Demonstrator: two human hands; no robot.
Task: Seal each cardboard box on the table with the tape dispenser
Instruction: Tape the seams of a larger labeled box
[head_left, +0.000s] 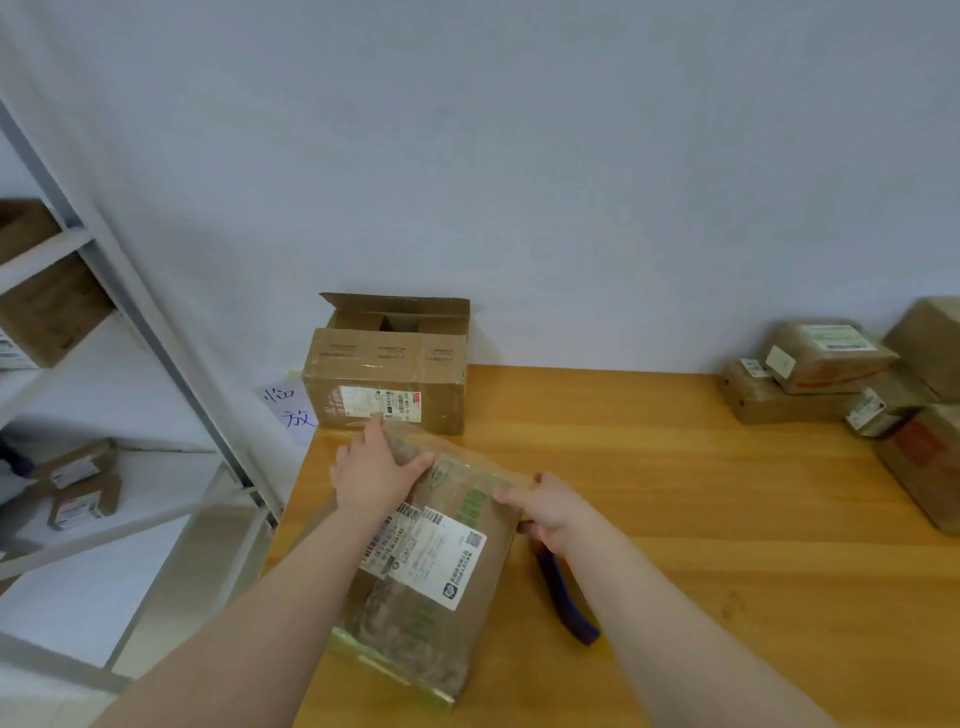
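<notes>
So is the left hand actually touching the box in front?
Touching. The head view shows the left hand lying flat, palm down, on top of the near box at its far end, with no gap.

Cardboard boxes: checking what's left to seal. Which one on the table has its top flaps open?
The box at the back left of the table: its flaps stand up. The near box and the right-hand stack look closed.

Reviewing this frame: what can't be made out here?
All in the head view:
purple-handled tool: its head is hidden under the right hand and forearm, so what kind of tool it is stays unclear.
Open box at the wall: contents hidden by its own front wall.
Near box: label print blurred; far end covered by the left hand.
Stacked boxes on the right: cut off by the frame edge.
</notes>
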